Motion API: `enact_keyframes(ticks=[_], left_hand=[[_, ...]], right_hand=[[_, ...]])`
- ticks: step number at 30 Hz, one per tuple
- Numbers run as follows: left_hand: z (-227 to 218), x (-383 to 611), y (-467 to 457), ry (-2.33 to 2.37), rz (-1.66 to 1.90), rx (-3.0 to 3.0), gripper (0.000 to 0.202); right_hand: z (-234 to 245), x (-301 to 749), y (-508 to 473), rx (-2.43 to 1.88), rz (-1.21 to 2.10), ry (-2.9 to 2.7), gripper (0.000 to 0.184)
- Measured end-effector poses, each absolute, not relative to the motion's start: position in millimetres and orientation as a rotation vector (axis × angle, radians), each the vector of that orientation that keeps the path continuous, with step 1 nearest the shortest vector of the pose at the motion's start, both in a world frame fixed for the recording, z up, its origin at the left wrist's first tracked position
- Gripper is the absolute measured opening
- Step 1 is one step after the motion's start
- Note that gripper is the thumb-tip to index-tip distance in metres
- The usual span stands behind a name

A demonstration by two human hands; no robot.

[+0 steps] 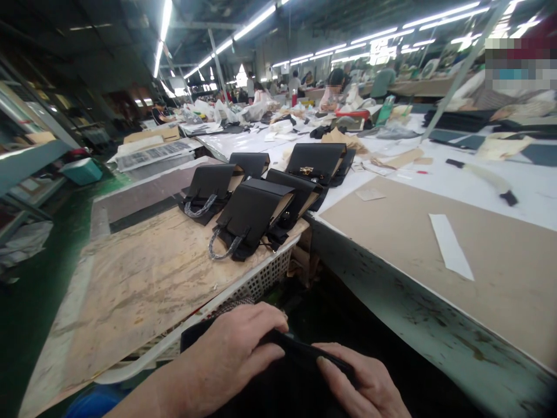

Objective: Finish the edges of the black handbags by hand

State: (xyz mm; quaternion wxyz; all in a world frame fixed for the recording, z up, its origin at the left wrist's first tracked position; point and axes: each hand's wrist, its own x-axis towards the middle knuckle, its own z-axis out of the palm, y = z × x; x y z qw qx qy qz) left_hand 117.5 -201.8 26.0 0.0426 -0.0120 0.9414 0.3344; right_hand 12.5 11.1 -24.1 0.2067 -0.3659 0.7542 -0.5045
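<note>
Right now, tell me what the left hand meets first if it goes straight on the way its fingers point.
Probably the right hand: the left hand holds the black piece, fingers pointing right along it toward the right hand's fingers. Depth is unclear.

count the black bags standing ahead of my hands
5: nearest bag, left bag, rear bag, middle bag, gold-clasp bag. Another may be hidden behind the gold-clasp one.

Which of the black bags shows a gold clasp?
The rearmost right bag; its front carries a gold clasp, while the others look plain black.
</note>
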Motion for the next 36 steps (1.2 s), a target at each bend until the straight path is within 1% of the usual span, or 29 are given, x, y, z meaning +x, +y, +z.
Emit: enact_keyframes(ticks=[2, 7, 13, 20, 25, 29, 33, 36], left_hand=[[25, 109, -191, 2.855, 1.063, 0.024, 0.016], [23, 93, -178, 2.865, 0.984, 0.091, 0.006], [22, 90, -177, 2.861, 1.071, 0.105, 0.009], [18, 88, -177, 2.899, 1.064, 0.23, 0.01], [20, 87, -175, 2.923, 0.938, 0.277, 0.009], [16, 86, -174, 2.988, 0.807, 0.43, 0.006], [4, 85, -172, 3.141, 0.567, 0.598, 0.011], [-1, 85, -169, 3.219, 0.42, 0.633, 0.014]], right_hand=[[-25, 10, 11, -1.043, -1.383, 2.005, 0.026], [-26, 5, 12, -1.091, -1.33, 1.967, 0.025], [-26, 5, 19, -1.181, -1.277, 1.992, 0.024], [-24, 5, 18, -1.265, -1.297, 2.024, 0.022], [-23, 4, 20, -1.279, -1.268, 2.051, 0.023], [-24, 5, 21, -1.249, -1.269, 2.083, 0.021], [-26, 6, 22, -1.175, -1.27, 2.186, 0.024], [-27, 6, 22, -1.173, -1.226, 2.217, 0.016]])
